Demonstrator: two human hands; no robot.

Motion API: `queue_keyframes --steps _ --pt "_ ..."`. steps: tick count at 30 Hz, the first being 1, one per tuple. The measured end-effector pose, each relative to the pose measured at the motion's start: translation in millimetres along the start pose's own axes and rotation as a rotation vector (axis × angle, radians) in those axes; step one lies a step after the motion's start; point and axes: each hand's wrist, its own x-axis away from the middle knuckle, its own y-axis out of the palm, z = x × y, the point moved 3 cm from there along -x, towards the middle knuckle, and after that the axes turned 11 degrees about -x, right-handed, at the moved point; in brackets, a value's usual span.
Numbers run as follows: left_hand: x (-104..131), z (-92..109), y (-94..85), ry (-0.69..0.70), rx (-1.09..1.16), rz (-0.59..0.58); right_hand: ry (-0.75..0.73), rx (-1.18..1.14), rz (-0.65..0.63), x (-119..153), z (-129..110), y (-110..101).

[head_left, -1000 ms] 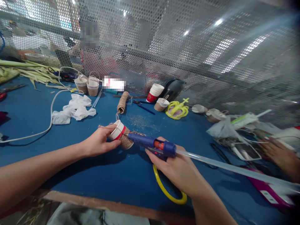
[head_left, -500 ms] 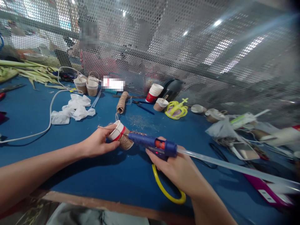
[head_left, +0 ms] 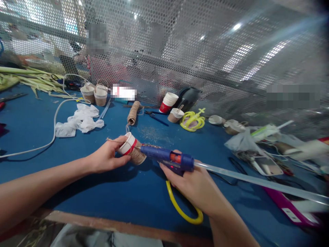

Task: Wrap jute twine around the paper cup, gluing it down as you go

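My left hand (head_left: 109, 154) grips a paper cup (head_left: 128, 144) near its rim. The cup lies tilted, white and red at the rim end and wrapped in brown twine toward its base. In my right hand (head_left: 195, 185) is a blue hot glue gun (head_left: 167, 158) with a small red light lit. Its nozzle points left and is at the twine on the cup; whether it touches is too small to tell. A long clear glue stick (head_left: 246, 179) sticks out of the gun's back. Twine runs from the cup to a twine roll (head_left: 133, 113) just behind it.
A yellow ring (head_left: 182, 209) lies under my right wrist. White crumpled material (head_left: 82, 120) and a white cable (head_left: 55, 123) are at left. Cups (head_left: 100, 96), pliers (head_left: 158, 117) and a yellow crown-like piece (head_left: 192, 121) stand or lie farther back. A purple power strip (head_left: 288, 209) is at right.
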Motion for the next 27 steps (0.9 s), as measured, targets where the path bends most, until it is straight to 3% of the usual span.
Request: queue_keyframes --steps 3,6,13,20,27 --pt "0 0 0.2 0.013 0.028 -0.011 -0.201 0.25 -0.014 7 6 3" --pt "0 2 -0.3 0.011 0.04 -0.018 -0.259 0.31 -0.018 11 10 4" --pt "1 3 -1.1 0.027 0.025 -0.017 -0.157 0.138 -0.042 5 2 -1" --pt "2 3 0.3 0.047 0.044 -0.024 -0.237 0.211 -0.047 8 10 2" --pt "2 5 -0.5 0.033 0.037 -0.026 -0.147 -0.023 -0.006 7 12 1"
